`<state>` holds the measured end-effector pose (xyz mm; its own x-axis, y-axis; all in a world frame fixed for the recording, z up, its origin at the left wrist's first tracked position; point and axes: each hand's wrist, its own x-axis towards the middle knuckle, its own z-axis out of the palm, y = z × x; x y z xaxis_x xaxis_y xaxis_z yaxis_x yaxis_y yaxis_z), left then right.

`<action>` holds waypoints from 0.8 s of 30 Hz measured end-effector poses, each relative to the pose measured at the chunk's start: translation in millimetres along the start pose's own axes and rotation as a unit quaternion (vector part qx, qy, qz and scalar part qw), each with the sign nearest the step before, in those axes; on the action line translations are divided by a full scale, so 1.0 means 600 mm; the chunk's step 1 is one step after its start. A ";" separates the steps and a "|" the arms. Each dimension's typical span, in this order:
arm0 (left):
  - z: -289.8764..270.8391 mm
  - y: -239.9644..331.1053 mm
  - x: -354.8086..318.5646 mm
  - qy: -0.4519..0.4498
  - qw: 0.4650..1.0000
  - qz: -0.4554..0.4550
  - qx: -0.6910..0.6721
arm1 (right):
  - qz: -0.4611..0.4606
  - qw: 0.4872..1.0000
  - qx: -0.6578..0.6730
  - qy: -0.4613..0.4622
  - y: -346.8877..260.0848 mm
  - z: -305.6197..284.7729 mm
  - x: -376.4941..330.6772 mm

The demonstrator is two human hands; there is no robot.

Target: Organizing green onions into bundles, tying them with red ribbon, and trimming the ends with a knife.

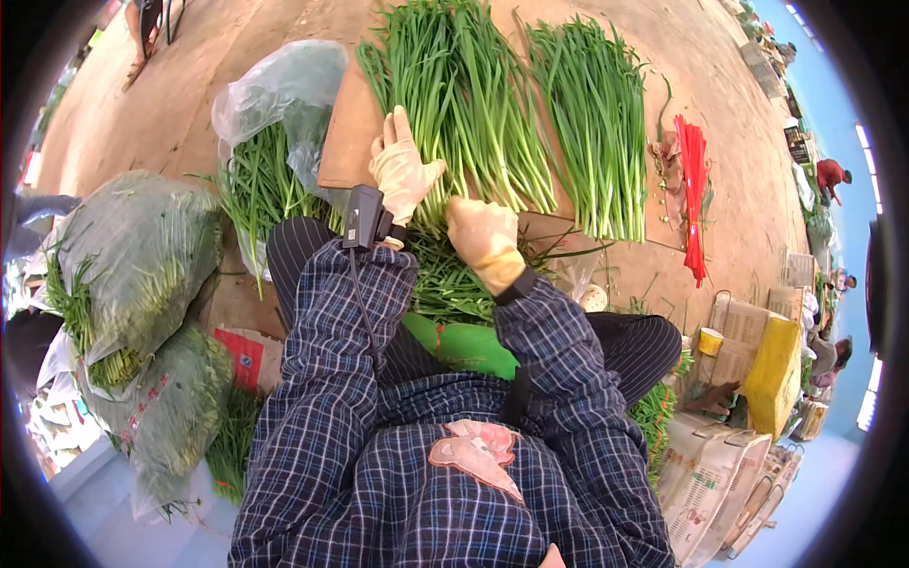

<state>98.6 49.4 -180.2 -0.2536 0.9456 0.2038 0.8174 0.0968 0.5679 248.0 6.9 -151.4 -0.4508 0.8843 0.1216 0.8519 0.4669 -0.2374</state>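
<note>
My left hand (pixel 401 172), in a pale glove, lies with fingers stretched along the left edge of a wide pile of garlic chives (pixel 464 104). Beside the pale stalk ends, my right hand (pixel 484 237) is gloved and closed; whatever its fingers hold is hidden. The chives rest on brown cardboard (pixel 343 133) with their green tips pointing away from me. To their right is a second, neatly laid bundle of chives (pixel 595 133). Loose green trimmings (pixel 459 279) are heaped between my legs, just below my hands.
Red ties (pixel 694 189) lie right of the second bundle. At left stand clear plastic bags (pixel 142 256) stuffed with greens, and an opened bag (pixel 284 85) with more chives. Crates (pixel 734 327), a yellow box (pixel 772 374) and a small yellow cup (pixel 710 342) are at right.
</note>
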 end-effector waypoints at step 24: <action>0.011 -0.010 0.000 -0.009 0.998 0.009 0.057 | -0.178 0.949 -0.090 -0.243 0.029 -0.028 -0.029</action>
<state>96.8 50.9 -188.8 -0.2290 0.9531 0.1978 0.8759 0.1131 0.4690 275.1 -0.3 -141.5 -0.7514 0.5842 -0.3067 0.6340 0.7680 -0.0904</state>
